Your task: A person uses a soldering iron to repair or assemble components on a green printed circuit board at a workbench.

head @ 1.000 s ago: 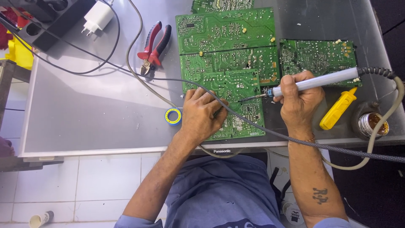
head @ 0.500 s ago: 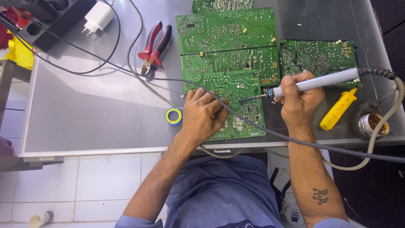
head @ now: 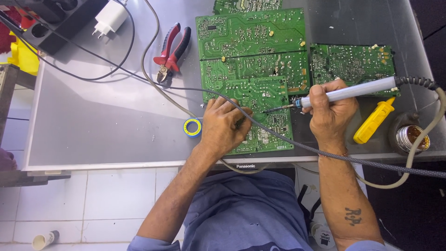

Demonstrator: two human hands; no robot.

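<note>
Red-handled pliers (head: 173, 52), a white charger (head: 109, 17), a tape roll (head: 192, 127) and a yellow tool (head: 373, 122) lie on the counter (head: 102, 121). A braided cable (head: 297, 143) crosses the green circuit board (head: 253, 69). Left hand (head: 226, 125) rests flat, fingers loosely spread, on the board's lower edge. Right hand (head: 331, 111) grips the soldering iron (head: 346, 92), tip at the board.

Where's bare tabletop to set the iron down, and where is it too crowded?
Widest free patch: grey table left of the tape roll, below the pliers and thin cable. Crowded: right side, with circuit boards, both hands, left hand and right hand holding the soldering iron, yellow tool and tin.
</note>
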